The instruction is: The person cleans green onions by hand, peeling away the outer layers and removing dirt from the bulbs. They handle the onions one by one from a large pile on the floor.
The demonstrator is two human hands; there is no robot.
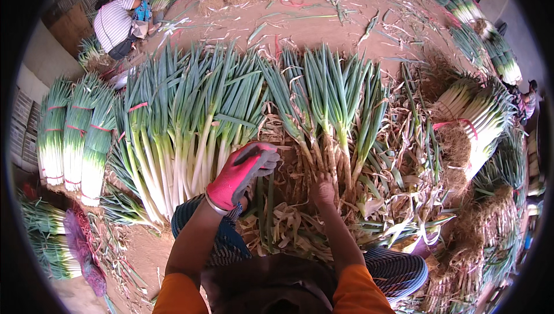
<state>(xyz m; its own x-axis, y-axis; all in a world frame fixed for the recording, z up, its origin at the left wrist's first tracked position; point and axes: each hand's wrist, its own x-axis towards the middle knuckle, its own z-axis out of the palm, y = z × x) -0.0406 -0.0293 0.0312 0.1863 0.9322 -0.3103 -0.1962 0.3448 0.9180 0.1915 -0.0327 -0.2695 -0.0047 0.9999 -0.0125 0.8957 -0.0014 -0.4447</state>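
Note:
My left hand [241,173], in a pink and grey glove, is raised in front of the peeled green onions. Its fingers are curled together; a small pale bit shows at the fingertips, too small to name. My bare right hand [324,189] reaches down into the unpeeled green onions [332,147], with its fingers closed around a brownish lower stalk. Left of it, cleaned green onions [193,147] with white stems and green tops lie side by side in a wide row, and a red band circles some tops.
Dry peelings [398,181] cover the ground around my legs. Tied green onion bundles [75,135] stand at the left, with a purple mesh bag [83,250] below them. More rooted bundles [470,123] lie at the right. A person in a striped shirt [115,23] crouches at the far left.

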